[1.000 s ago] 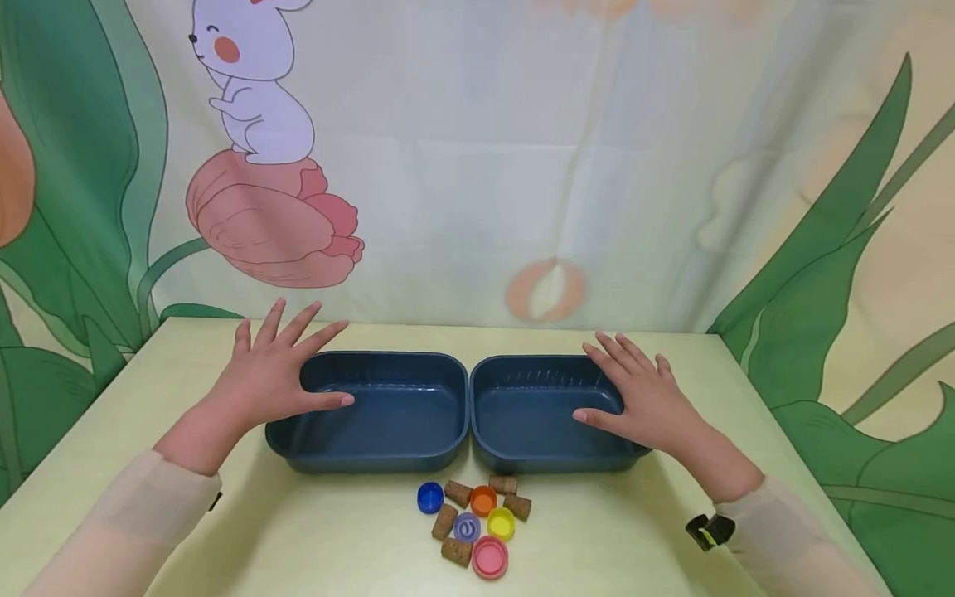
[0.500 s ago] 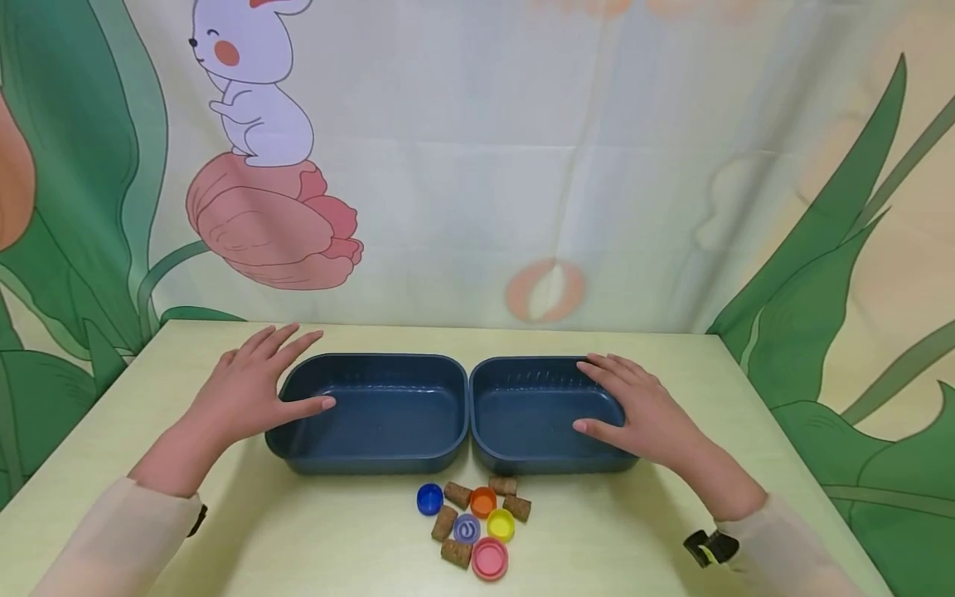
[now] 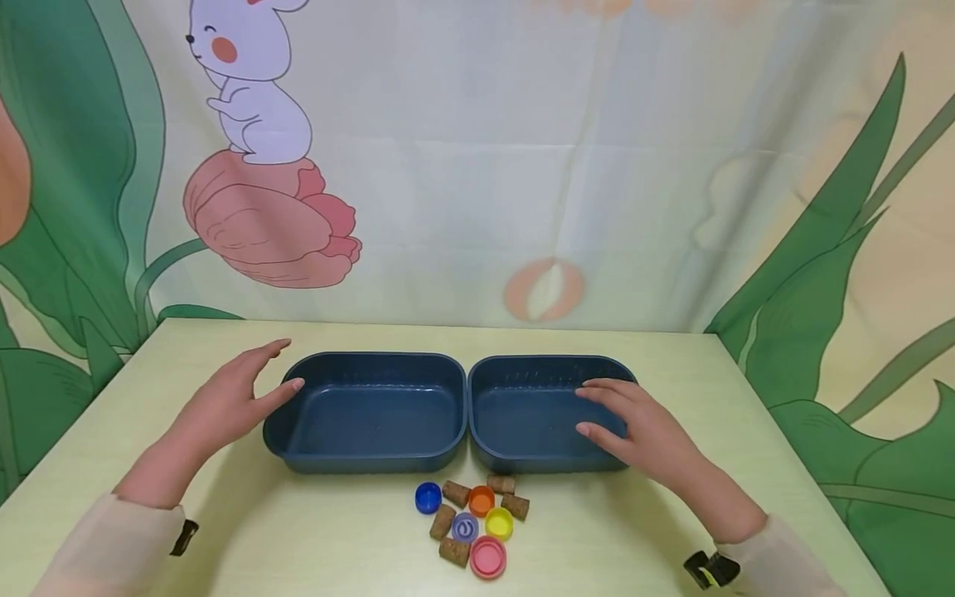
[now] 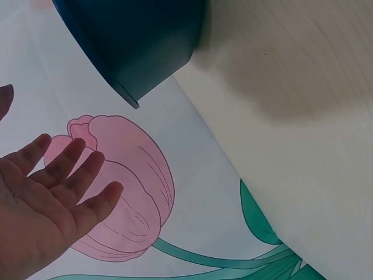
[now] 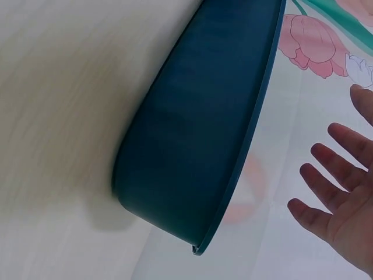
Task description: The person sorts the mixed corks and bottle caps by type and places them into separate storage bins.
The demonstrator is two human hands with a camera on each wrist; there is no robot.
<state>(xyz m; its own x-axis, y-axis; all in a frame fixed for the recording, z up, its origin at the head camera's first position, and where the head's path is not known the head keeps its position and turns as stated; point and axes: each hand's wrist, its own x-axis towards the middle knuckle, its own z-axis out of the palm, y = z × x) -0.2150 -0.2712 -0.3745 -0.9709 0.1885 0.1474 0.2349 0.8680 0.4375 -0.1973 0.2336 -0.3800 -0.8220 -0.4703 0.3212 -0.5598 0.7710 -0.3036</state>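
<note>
Two dark blue rectangular bins stand side by side on the table: the left bin (image 3: 366, 460) and the right bin (image 3: 552, 463). My left hand (image 3: 227, 402) hovers at the left bin's outer end, fingers spread and holding nothing. Over the right bin's outer side is my right hand (image 3: 645, 423), its fingers relaxed and parted, nothing in it. In front of the bins lies a small cluster of bottle caps, among them a blue cap (image 3: 429, 497), an orange cap (image 3: 481, 501), a yellow cap (image 3: 499, 524) and a pink cap (image 3: 488, 557). Several brown corks, such as one cork (image 3: 453, 551), lie among them.
The pale table (image 3: 313, 531) ends at a fabric backdrop (image 3: 448, 207) printed with a rabbit, flowers and leaves. Dark clips or straps, like the one at the right cuff (image 3: 711, 570), hang by both sleeves.
My left hand has drawn back left and lower, away from over the left bin. The right hand has dipped slightly and its fingers have come closer together. Bins, caps and corks stay put.
</note>
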